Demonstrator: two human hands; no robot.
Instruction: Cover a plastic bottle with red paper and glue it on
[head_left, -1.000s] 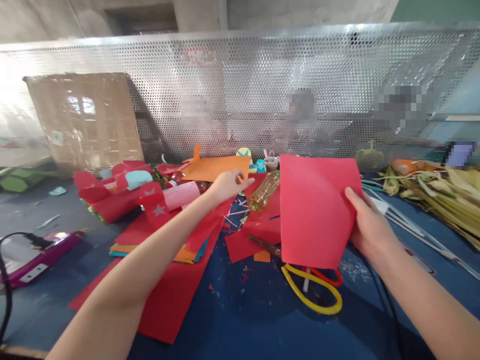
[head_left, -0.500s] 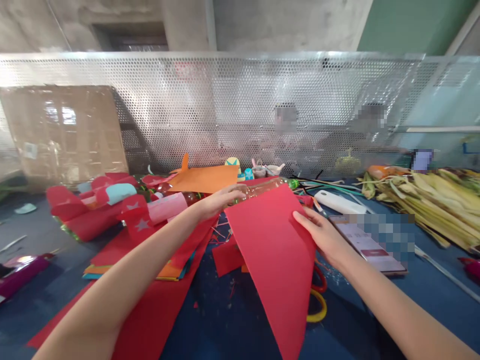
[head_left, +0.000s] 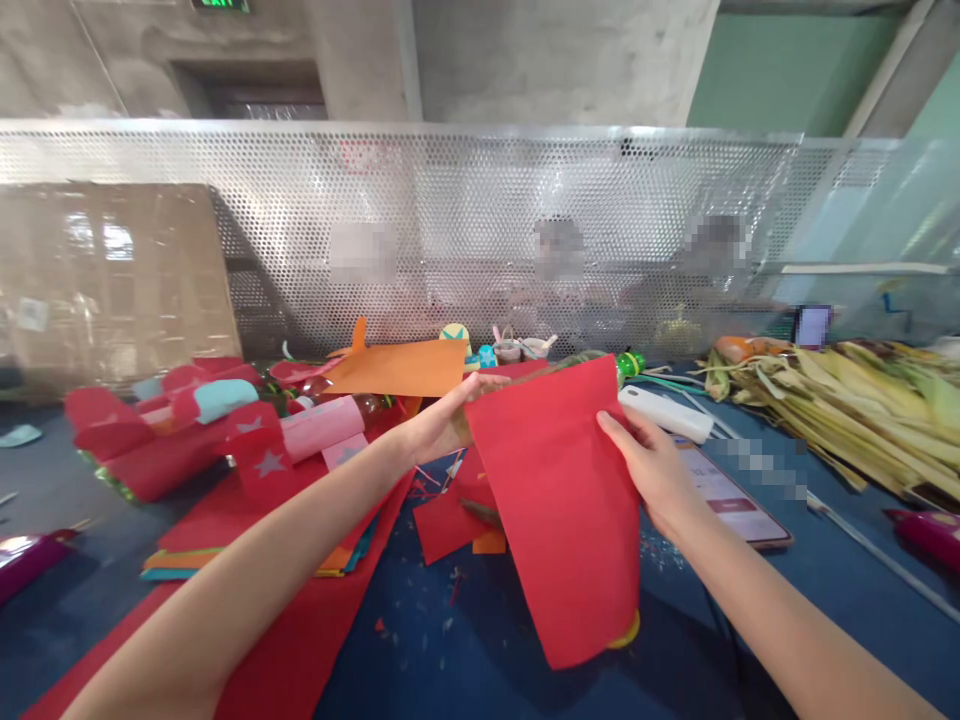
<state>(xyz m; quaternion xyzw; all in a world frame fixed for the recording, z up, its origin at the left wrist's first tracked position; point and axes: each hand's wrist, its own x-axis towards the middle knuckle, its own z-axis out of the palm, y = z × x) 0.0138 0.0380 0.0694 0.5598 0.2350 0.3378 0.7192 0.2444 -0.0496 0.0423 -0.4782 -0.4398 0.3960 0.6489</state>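
I hold a red paper sheet (head_left: 559, 500) upright over the blue table (head_left: 480, 650). My right hand (head_left: 649, 470) grips its right edge, thumb on the front. My left hand (head_left: 442, 420) closes on something at the sheet's upper left corner; what it grips is hidden behind the paper. A plastic bottle with a green cap (head_left: 628, 363) peeks out behind the sheet's top edge. Scissors with a yellow handle (head_left: 626, 632) lie under the sheet, mostly hidden.
Red paper craft planes (head_left: 187, 420), an orange sheet (head_left: 401, 368) and a stack of coloured paper (head_left: 255, 540) lie to the left. A phone (head_left: 731, 495), a white device (head_left: 664, 412) and dried leaves (head_left: 847, 410) sit right. A perforated metal screen (head_left: 480, 230) stands behind, people beyond it.
The red sheet swung from my right side to the middle. My left hand reached forward and closed behind its top left corner. The bottle rose from the table to behind the sheet.
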